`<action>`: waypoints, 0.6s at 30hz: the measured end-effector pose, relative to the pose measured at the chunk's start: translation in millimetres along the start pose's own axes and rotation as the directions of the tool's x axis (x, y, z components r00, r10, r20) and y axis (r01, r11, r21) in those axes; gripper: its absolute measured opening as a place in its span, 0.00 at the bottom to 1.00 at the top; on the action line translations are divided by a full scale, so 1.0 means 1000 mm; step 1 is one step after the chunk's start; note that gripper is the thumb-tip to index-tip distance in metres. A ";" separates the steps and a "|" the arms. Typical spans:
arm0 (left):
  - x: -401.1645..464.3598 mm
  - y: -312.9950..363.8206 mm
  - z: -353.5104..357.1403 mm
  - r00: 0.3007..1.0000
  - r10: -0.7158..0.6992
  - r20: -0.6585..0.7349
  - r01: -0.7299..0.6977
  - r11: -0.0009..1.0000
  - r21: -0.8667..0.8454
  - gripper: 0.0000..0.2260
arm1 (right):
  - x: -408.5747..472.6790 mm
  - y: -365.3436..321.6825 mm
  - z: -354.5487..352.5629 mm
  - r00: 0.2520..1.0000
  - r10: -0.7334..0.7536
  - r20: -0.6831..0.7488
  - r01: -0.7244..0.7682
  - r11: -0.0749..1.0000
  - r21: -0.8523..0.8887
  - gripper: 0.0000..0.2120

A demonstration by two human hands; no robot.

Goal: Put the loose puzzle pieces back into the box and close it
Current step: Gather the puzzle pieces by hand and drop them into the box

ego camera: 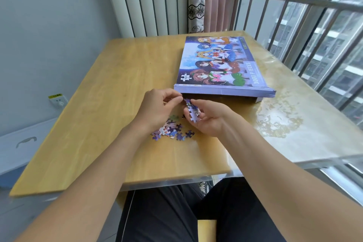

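Pinching knobby cardboard pieces (191,111), both hands, flat glossy box (224,65) beyond

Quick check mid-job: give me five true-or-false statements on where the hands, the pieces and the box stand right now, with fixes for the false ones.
1. The right hand holds a joined strip of puzzle pieces. True.
2. The puzzle box stands upright on its edge. False: it lies flat on the table, picture side up.
3. A pile of loose pieces lies on the table under the hands. True.
4. The left hand rests flat on the box lid. False: its fingers pinch the strip's top end, just in front of the box.
5. The loose pieces lie at the table's far edge, beyond the box. False: they lie on the near side.
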State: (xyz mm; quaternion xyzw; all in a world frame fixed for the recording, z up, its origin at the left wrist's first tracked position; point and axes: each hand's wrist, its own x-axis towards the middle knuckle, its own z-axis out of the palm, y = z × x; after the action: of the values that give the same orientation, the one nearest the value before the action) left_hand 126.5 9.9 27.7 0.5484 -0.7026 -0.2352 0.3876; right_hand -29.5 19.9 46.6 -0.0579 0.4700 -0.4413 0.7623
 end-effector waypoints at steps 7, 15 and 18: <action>0.032 0.001 -0.001 0.980 0.142 -0.136 -0.101 0.958 0.268 0.15 | -0.003 -0.024 -0.017 0.996 -0.045 -0.072 0.051 0.994 0.092 0.11; 0.091 0.048 -0.015 0.931 0.304 -0.202 -0.258 0.940 0.225 0.06 | -0.013 -0.069 -0.006 0.988 -0.135 -0.074 0.147 0.970 0.196 0.16; 0.099 0.061 -0.020 0.921 0.329 -0.210 -0.280 0.932 0.232 0.07 | -0.021 -0.088 0.012 0.984 -0.167 -0.061 0.178 0.927 0.329 0.19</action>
State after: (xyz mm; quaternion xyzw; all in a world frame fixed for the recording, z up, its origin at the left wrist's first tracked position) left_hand 96.5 -64.9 113.9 0.4927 -0.7460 -0.0312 0.4469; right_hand -78.5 -21.5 111.6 0.0376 0.3938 -0.5804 0.7118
